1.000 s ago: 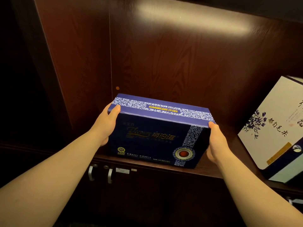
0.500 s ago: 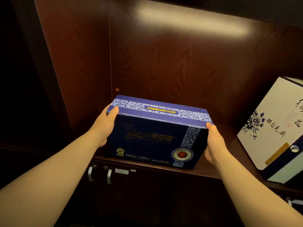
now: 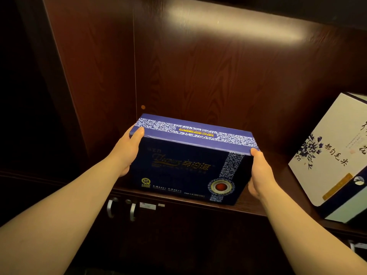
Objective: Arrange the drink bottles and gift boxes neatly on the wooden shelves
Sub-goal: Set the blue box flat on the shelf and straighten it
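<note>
A dark blue gift box (image 3: 184, 165) with a white floral band and gold lettering stands on the wooden shelf (image 3: 250, 203), near its left end. My left hand (image 3: 127, 149) grips the box's left side, thumb on the top edge. My right hand (image 3: 260, 173) grips its right side. A white gift box (image 3: 329, 155) with blue flowers and black calligraphy stands tilted on the same shelf at the far right. No drink bottles are in view.
The shelf's dark wood back panel (image 3: 228, 80) and left side wall (image 3: 89, 76) enclose the box. Below the shelf are cabinet doors with two metal handles (image 3: 121, 208). Bare shelf lies between the two boxes.
The blue box and both hands have shifted very slightly left and back on the shelf. The grip is unchanged.
</note>
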Action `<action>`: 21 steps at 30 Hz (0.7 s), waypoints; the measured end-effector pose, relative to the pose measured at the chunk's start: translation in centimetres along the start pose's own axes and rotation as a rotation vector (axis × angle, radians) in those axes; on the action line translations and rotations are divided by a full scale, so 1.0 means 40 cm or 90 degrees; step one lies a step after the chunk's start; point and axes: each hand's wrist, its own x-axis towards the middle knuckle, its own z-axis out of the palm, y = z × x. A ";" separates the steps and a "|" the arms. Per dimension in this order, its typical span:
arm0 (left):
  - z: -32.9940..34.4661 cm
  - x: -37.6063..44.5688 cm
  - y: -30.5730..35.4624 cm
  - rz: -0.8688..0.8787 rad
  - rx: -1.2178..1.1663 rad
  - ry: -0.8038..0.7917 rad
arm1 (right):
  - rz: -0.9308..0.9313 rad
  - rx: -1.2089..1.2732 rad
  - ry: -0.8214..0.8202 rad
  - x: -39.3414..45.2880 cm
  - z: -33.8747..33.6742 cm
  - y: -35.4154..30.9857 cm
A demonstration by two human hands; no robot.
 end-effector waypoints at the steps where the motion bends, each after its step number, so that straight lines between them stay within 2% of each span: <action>1: 0.000 0.001 -0.001 0.002 0.005 0.000 | 0.000 0.000 0.001 -0.001 0.000 0.000; 8: -0.021 0.022 0.008 0.012 0.063 0.028 | 0.002 -0.021 -0.014 -0.009 -0.002 -0.012; 21: -0.011 0.017 0.000 -0.008 0.034 0.033 | 0.005 -0.018 -0.005 -0.017 -0.009 -0.006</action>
